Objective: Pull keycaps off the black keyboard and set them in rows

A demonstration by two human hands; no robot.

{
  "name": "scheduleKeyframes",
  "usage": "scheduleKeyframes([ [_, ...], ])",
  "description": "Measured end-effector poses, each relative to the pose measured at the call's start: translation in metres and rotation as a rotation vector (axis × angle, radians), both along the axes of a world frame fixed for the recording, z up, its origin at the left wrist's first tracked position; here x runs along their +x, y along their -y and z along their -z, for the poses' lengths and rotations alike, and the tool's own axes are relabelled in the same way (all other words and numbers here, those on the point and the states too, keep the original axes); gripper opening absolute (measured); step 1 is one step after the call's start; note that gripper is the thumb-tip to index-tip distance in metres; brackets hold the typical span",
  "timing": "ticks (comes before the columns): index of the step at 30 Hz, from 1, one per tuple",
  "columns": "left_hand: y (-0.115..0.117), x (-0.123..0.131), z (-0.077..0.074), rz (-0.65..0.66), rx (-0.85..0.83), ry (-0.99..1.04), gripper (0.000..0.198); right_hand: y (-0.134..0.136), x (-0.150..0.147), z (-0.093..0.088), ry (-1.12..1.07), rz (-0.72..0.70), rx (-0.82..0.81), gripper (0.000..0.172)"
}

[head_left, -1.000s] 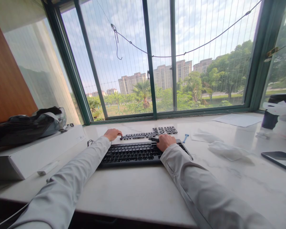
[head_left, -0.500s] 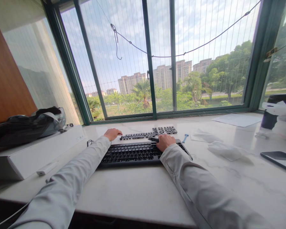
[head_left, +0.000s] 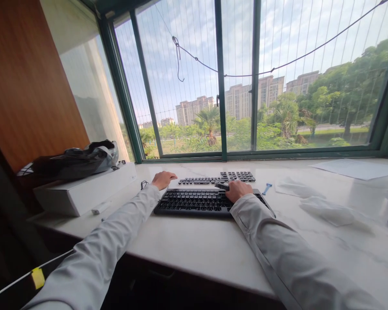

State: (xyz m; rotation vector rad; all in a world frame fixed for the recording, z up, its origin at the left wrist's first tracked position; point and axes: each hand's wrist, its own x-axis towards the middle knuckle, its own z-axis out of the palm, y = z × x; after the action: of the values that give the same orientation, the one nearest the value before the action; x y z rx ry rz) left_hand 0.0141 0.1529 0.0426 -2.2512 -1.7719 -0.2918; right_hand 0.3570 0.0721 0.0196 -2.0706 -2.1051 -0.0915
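A black keyboard [head_left: 194,202] lies on the white marble-patterned tabletop, with bare dark key positions across much of it. Behind it stands a long row of loose black keycaps [head_left: 198,181], with a further block of them at its right end. Beside the keyboard's far left corner is my left hand [head_left: 163,179], its thumb stretched out to the right; the other fingers are mostly hidden. Over the keyboard's right part, my right hand [head_left: 239,190] is closed on a dark narrow object [head_left: 222,186] that sticks out to the left. Its exact kind is unclear.
A small blue tool [head_left: 267,188] lies right of the keyboard, near crumpled clear plastic bags [head_left: 333,209]. Paper [head_left: 349,168] rests by the window. At left, a white box [head_left: 84,189] bears a black bag [head_left: 74,164]; a small white item [head_left: 101,208] lies before it.
The view has swung to the left, so everything appears farther right. Both hands keep nearly the same places at the keyboard, and the right still holds the dark object.
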Motion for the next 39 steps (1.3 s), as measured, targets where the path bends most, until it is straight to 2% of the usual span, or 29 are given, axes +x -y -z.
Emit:
scheduleKeyframes([
  [6, 0.057, 0.011, 0.012, -0.143, 0.028, 0.137, 0.037, -0.001, -0.001, 0.002, -0.004, -0.018, 0.089, 0.036],
  [10, 0.089, 0.013, 0.021, -0.184, 0.108, 0.258, 0.037, 0.0, -0.002, 0.0, -0.013, -0.023, 0.125, 0.035],
  [17, 0.128, 0.011, 0.048, -0.316, 0.22, 0.386, 0.058, 0.003, -0.003, -0.002, -0.022, -0.006, 0.174, 0.033],
  [20, 0.133, 0.008, 0.051, -0.342, 0.201, 0.426, 0.058, 0.005, -0.004, -0.004, -0.022, -0.018, 0.188, 0.032],
  [25, 0.132, 0.004, 0.051, -0.345, 0.176, 0.502, 0.047, 0.01, -0.006, -0.01, -0.009, -0.019, 0.223, 0.032],
  [31, 0.134, 0.006, 0.052, -0.279, 0.2, 0.554, 0.039, 0.012, -0.016, -0.01, -0.101, -0.038, 0.335, 0.031],
  [33, 0.135, 0.007, 0.052, -0.252, 0.224, 0.55, 0.036, 0.012, -0.023, -0.01, -0.212, -0.099, 0.397, 0.03],
  [35, 0.135, 0.008, 0.053, -0.236, 0.245, 0.547, 0.035, 0.013, -0.034, -0.012, -0.392, -0.174, 0.451, 0.038],
  [37, 0.134, 0.007, 0.054, -0.233, 0.253, 0.553, 0.034, 0.015, -0.051, -0.016, -0.634, -0.232, 0.479, 0.047],
  [39, 0.133, 0.006, 0.054, -0.23, 0.253, 0.562, 0.033, 0.017, -0.076, -0.021, -0.911, -0.262, 0.457, 0.047],
])
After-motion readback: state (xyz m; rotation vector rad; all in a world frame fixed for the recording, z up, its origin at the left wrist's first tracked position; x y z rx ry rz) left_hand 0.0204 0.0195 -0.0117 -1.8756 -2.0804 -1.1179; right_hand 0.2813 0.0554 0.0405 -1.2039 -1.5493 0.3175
